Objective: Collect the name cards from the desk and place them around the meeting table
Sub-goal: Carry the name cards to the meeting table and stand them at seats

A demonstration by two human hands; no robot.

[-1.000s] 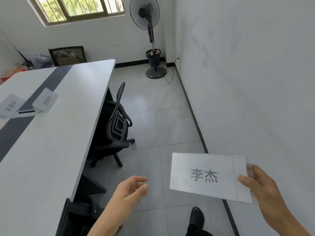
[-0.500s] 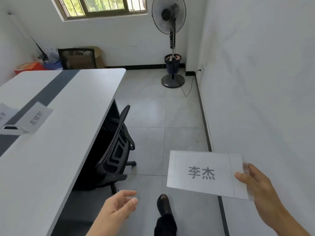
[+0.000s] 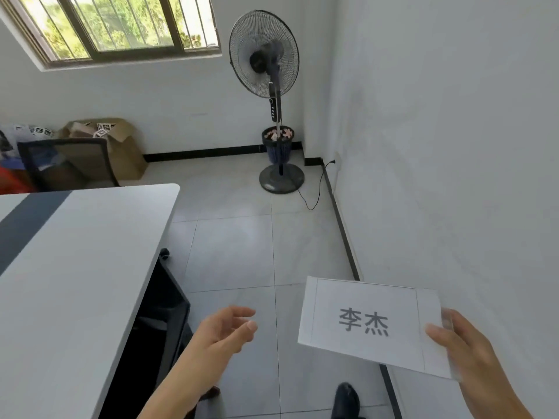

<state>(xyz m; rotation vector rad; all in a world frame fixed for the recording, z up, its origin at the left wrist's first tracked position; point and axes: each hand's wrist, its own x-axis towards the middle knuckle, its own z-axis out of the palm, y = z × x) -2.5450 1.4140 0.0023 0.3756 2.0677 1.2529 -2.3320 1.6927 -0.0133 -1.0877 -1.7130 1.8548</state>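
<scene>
The right hand (image 3: 472, 355) pinches 1 name card (image 3: 367, 325) by its right-hand edge, thumb on the printed face and the other fingers hidden beneath. The card hangs in the air at about 5 o'clock in the view, over the tiled floor and well apart from the meeting table (image 3: 69, 267) at 9 o'clock. The left hand (image 3: 223, 331) is empty, its fingers loosely curled and slightly spread. The card looks like a thin sheet, light and likely to flex or droop from a 1-sided hold; whether a clear sleeve or holder backs it cannot be told. Supporting the free left edge with the empty hand would probably steady it for setting down
</scene>
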